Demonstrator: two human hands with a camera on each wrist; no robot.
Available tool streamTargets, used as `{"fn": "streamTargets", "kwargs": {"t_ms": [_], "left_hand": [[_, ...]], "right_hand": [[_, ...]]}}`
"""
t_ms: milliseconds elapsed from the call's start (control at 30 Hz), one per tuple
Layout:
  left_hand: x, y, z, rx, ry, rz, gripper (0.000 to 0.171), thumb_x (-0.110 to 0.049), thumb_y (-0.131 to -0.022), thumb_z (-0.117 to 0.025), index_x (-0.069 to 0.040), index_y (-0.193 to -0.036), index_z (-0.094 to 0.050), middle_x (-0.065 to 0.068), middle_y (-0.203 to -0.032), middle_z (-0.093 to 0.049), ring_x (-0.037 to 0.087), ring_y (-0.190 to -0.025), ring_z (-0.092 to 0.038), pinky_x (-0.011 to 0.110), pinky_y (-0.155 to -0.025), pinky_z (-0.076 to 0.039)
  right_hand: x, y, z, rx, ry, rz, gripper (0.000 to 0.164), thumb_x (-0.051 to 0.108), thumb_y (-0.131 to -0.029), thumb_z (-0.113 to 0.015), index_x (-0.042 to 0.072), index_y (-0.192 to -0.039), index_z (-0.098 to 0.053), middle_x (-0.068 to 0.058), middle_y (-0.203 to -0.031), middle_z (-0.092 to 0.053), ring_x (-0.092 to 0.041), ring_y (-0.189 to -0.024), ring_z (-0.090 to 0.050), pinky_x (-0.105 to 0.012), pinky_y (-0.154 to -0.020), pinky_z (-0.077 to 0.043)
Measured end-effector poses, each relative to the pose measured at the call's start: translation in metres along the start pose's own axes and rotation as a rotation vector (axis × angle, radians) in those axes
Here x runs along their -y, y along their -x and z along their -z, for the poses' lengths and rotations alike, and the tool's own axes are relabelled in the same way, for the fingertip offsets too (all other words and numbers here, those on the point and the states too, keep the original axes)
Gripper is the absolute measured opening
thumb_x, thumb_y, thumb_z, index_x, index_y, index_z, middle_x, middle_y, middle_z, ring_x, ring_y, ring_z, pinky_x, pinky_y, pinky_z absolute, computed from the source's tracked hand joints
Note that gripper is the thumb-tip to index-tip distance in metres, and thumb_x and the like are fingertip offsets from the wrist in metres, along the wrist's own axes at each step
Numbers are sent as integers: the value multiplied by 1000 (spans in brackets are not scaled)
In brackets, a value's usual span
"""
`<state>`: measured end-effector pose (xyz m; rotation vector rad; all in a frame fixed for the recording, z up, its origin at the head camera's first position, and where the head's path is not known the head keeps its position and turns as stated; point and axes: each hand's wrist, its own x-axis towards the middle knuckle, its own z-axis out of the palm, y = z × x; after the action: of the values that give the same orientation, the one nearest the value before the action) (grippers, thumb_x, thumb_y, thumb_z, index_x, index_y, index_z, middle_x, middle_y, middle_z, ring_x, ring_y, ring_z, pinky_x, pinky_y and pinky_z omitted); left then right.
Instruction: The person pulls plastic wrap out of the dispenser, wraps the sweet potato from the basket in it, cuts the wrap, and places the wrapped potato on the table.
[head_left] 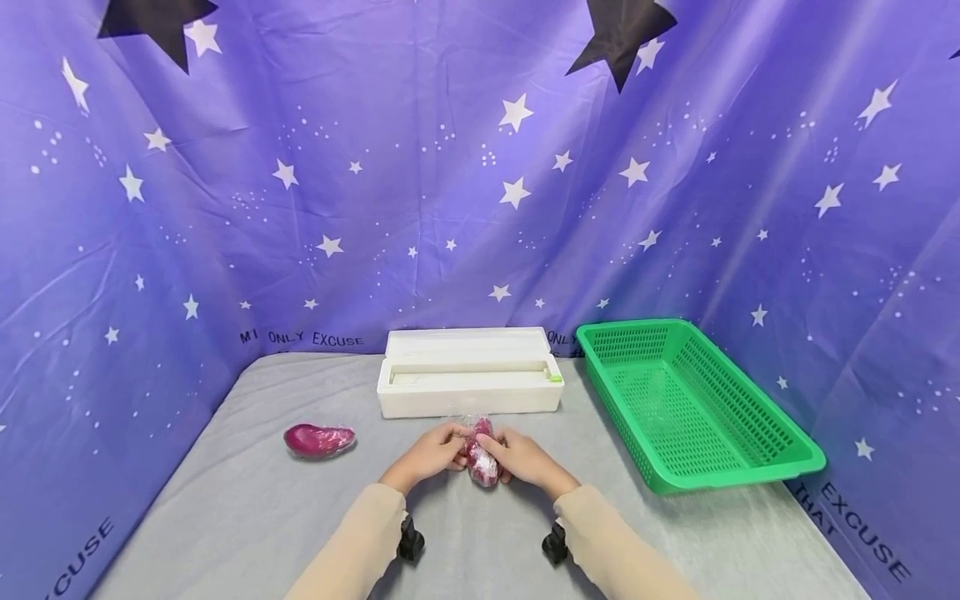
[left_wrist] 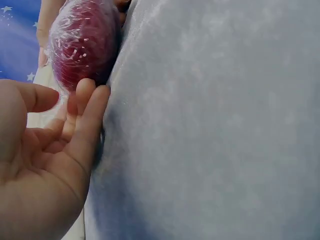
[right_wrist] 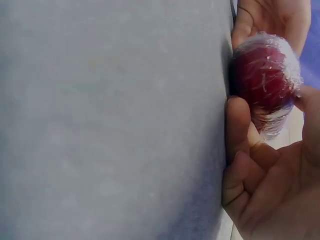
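An eggplant (head_left: pixel 482 458) in crinkled clear plastic wrap lies on the grey cloth between both hands, its length pointing away from me. My right hand (head_left: pixel 527 457) grips it from the right, thumb on top and fingers low along its side. From the left, my left hand (head_left: pixel 430 454) holds it near its far end, with fingertips against the wrap. In the left wrist view, the left fingertips (left_wrist: pixel 86 87) touch the wrapped eggplant (left_wrist: pixel 85 45) low down, and the thumb is close to the film. The right wrist view shows its dark red-purple skin through the film.
A white plastic-wrap dispenser (head_left: pixel 470 402) with its lid raised and a green slider stands just beyond the hands. Another film-covered eggplant (head_left: pixel 318 441) lies to the left. A green perforated basket (head_left: pixel 750 480) stands at the right. A purple star-patterned curtain (head_left: pixel 450 167) surrounds the table.
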<state>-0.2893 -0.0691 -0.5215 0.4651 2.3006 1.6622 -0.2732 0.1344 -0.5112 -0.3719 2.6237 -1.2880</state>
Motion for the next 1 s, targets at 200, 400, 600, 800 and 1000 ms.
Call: {"fn": "streamTargets", "kwargs": {"t_ms": [200,400,600,800,1000], "left_hand": [[-5,-5,4,-7,-67,47,38,-13,-101,-47,8,-130,-59,10,-92,-66,17,-79,-65,32,-73,-59],[-5,-16,8,43,17,83,38,-19,-105,-43,8,-124,-62,9,-92,-61,17,-82,-60,33,-79,-58],[-9,-19,10,75,21,73,42,-31,-108,-36,0,-111,-64,7,-98,-60,18,-88,-59,35,-84,-54],[-9,-20,6,79,17,18,35,-30,-103,-49,0,-115,-60,10,-111,-57,19,-95,-60,37,-85,-53],[-4,-23,3,21,-42,-4,43,-33,-96,-61,-1,-124,-58,14,-122,-53,25,-103,-58,36,-81,-55]], "right_hand": [[-1,2,-1,13,12,16,48,52,-102,-50,5,-106,-58,-3,-70,-58,-16,-57,-56,-29,-53,-44],[1,4,-1,36,30,29,48,53,-102,-50,6,-116,-56,-2,-72,-58,-15,-58,-56,-29,-54,-44],[2,5,-2,41,34,42,49,51,-102,-50,6,-120,-55,-2,-73,-58,-15,-58,-56,-30,-54,-45],[3,4,-2,51,35,49,50,51,-103,-49,6,-123,-55,-2,-78,-60,-17,-59,-57,-31,-54,-45],[2,0,0,68,26,58,53,51,-102,-50,5,-129,-55,-2,-77,-59,-15,-57,-55,-30,-52,-44]]}}
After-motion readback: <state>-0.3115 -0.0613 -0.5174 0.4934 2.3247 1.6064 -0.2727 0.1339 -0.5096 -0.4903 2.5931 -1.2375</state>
